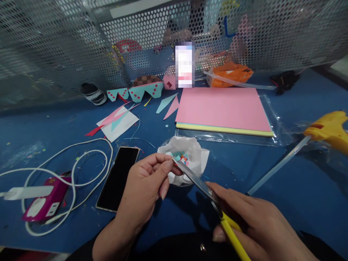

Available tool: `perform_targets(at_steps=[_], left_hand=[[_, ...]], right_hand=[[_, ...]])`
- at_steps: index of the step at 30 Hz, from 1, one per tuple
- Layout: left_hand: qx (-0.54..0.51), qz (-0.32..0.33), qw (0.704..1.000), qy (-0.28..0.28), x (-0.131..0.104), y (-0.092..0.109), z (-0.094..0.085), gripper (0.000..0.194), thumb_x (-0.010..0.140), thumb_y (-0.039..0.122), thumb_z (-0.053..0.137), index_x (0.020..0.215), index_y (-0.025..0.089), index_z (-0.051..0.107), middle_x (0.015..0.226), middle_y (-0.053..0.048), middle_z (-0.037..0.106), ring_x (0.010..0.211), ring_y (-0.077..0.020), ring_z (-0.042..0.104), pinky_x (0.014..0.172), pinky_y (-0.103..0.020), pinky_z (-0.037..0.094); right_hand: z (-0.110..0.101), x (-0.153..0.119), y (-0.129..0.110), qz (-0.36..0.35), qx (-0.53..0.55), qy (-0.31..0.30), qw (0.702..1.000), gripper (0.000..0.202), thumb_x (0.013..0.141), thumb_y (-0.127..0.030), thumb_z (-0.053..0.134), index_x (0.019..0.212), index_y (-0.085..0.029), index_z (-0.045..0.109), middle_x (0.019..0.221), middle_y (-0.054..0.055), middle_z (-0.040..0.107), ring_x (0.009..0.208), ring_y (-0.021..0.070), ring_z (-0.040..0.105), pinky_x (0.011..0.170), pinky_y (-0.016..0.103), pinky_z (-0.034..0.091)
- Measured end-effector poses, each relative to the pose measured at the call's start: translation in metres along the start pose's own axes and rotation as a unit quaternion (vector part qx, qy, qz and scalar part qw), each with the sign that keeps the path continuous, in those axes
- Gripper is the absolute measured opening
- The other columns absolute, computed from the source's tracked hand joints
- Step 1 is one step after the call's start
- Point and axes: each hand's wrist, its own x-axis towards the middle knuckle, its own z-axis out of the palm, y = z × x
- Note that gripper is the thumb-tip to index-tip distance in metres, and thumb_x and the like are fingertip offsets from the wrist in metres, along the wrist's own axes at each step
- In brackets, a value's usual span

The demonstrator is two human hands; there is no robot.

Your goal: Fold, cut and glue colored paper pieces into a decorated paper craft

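My left hand is closed, thumb and forefinger pinched together over a paper-lined bowl. What they pinch is too small to make out; only a pale tip shows by the fingertips. Yellow-handled scissors are gripped in my right hand, their blades pointing up and left. The blade tips meet the left fingertips. Small scraps of blue, red and pink paper lie in the bowl below.
Pink, blue and yellow paper sheets lie beyond the bowl. A yellow glue gun is at right. At left are a dark phone, a white cable and a magenta device. Cut blue shapes stand against the mesh panel.
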Motion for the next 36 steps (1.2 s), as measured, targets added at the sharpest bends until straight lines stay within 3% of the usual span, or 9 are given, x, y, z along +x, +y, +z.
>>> perform_targets(at_steps=[13, 20, 26, 36], left_hand=[[0.001, -0.009, 1.000, 0.011, 0.0001, 0.0008, 0.0019, 0.016, 0.081, 0.027, 0.072, 0.077, 0.012, 0.068, 0.072, -0.002, 0.073, 0.031, 0.0034, 0.038, 0.036, -0.012, 0.019], [-0.014, -0.009, 1.000, 0.000, -0.0003, -0.0005, -0.0028, 0.025, 0.087, 0.040, 0.066, 0.082, 0.015, 0.070, 0.072, -0.003, 0.073, 0.033, -0.0002, 0.042, 0.033, -0.014, 0.018], [0.030, -0.007, 0.999, -0.020, 0.0015, -0.0007, -0.0038, 0.017, 0.085, 0.030, 0.070, 0.077, 0.015, 0.068, 0.074, -0.003, 0.074, 0.033, 0.0026, 0.038, 0.036, -0.013, 0.021], [0.041, -0.004, 0.999, -0.021, 0.0014, -0.0018, -0.0044, 0.016, 0.085, 0.031, 0.070, 0.080, 0.016, 0.068, 0.075, -0.003, 0.075, 0.034, 0.0019, 0.039, 0.037, -0.013, 0.022]], right_hand=[[-0.0030, 0.0005, -0.0009, -0.025, -0.020, 0.013, 0.999, 0.045, 0.094, -0.044, 0.056, 0.134, -0.022, 0.056, 0.089, 0.004, 0.076, 0.075, 0.0181, 0.077, 0.071, 0.023, 0.062], [-0.0030, -0.0017, 0.0000, 0.013, 0.028, -0.004, 1.000, 0.048, 0.089, -0.039, 0.065, 0.135, -0.027, 0.055, 0.096, 0.003, 0.077, 0.083, 0.0183, 0.076, 0.074, 0.024, 0.062], [-0.0046, -0.0008, -0.0019, 0.038, 0.047, -0.016, 0.998, 0.048, 0.086, -0.036, 0.069, 0.132, -0.030, 0.058, 0.090, 0.001, 0.077, 0.083, 0.0203, 0.076, 0.074, 0.026, 0.063], [-0.0054, -0.0004, -0.0008, 0.040, 0.046, -0.027, 0.998, 0.043, 0.087, -0.035, 0.067, 0.129, -0.029, 0.059, 0.091, -0.001, 0.076, 0.077, 0.0166, 0.075, 0.076, 0.024, 0.061]])
